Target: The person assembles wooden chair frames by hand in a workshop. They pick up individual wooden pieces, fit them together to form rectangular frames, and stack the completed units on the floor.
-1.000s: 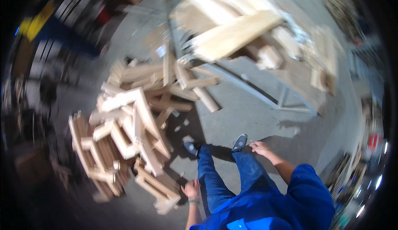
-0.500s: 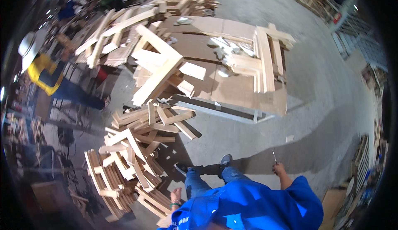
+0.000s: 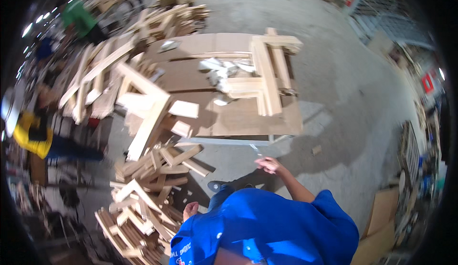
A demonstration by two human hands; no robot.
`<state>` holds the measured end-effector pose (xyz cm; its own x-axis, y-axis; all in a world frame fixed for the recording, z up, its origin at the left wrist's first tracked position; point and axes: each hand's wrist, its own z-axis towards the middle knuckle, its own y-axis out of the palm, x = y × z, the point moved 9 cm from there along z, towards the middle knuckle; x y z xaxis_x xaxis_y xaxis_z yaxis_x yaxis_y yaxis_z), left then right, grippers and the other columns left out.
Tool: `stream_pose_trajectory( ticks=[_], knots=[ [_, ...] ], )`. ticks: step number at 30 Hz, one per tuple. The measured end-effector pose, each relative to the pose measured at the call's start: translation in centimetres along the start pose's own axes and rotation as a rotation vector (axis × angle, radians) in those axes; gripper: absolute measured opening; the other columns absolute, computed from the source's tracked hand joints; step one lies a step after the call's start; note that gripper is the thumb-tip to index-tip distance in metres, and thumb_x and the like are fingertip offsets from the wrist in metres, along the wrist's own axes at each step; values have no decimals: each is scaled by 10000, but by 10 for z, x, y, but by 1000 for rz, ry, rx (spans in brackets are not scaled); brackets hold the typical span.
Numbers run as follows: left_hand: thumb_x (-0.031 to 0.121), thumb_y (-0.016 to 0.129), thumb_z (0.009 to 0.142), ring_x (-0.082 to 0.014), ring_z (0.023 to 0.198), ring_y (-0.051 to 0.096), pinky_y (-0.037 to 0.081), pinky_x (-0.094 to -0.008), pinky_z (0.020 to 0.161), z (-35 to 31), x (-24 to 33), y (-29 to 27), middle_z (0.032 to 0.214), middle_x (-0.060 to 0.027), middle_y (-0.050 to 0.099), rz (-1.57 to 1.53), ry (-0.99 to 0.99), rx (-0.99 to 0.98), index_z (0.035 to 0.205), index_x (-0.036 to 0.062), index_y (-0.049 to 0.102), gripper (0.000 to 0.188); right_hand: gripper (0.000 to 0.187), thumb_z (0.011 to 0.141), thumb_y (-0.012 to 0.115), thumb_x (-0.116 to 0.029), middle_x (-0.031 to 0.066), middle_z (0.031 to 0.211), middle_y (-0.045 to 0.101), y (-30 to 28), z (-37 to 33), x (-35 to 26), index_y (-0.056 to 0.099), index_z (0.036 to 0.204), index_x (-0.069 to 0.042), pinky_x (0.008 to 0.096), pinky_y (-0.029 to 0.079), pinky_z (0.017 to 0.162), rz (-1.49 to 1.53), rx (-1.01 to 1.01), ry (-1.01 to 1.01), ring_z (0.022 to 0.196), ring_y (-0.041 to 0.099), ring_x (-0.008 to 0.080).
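Observation:
My right hand point(image 3: 270, 164) is closed around a thin metal tool point(image 3: 255, 149), held out in front of me near the table's front edge. The tool's bright tip points away from me; its exact kind is too small and blurred to tell. My left hand point(image 3: 190, 210) hangs at my left side with its fingers loosely curled, and nothing shows in it. Close by that hand is a floor pile of wooden frame pieces point(image 3: 138, 188). On the cardboard-topped table point(image 3: 238, 124) are joined wooden pieces point(image 3: 268, 79) and crumpled white scraps point(image 3: 220, 71).
A large angled wooden frame point(image 3: 149, 121) rests at the table's left end. More timber point(image 3: 102, 69) is stacked beyond it. A person in yellow point(image 3: 31, 138) stands at the left, another in green point(image 3: 78, 19) farther back. Cardboard sheets point(image 3: 381, 210) lean at the lower right.
I have moved closer to the table and turned to the right. My right hand has come forward and inward with the tool, from my right side. My left hand stays low by the pile.

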<state>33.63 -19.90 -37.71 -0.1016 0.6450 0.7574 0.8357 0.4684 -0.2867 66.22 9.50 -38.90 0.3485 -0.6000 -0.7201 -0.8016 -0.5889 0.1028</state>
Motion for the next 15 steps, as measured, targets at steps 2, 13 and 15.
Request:
stream_pose_trajectory(
  ticks=[2,13,15],
  knots=[
    [201,599,883,-125,883,591,456,-263,799,20,25,3,932,-63,666,-42,46,-33,1051,14,635,254,307,908,582,-286,39,811,632,27,-1,-44,630,1137,-88,180,264,380,-41,-83,-17,474,390,35],
    [229,592,909,-154,935,608,467,-277,818,78,257,104,1019,-61,659,154,385,-530,1133,19,591,308,342,930,504,-231,-54,629,439,-102,-76,-250,554,1228,-71,183,241,389,552,220,-563,454,312,24],
    [217,579,917,-142,966,591,453,-273,855,92,299,131,1039,-62,654,48,404,-577,1128,10,593,295,343,925,523,-251,-30,734,481,-153,-57,-258,558,1217,-75,178,245,387,600,289,-566,476,319,22]
  ],
)
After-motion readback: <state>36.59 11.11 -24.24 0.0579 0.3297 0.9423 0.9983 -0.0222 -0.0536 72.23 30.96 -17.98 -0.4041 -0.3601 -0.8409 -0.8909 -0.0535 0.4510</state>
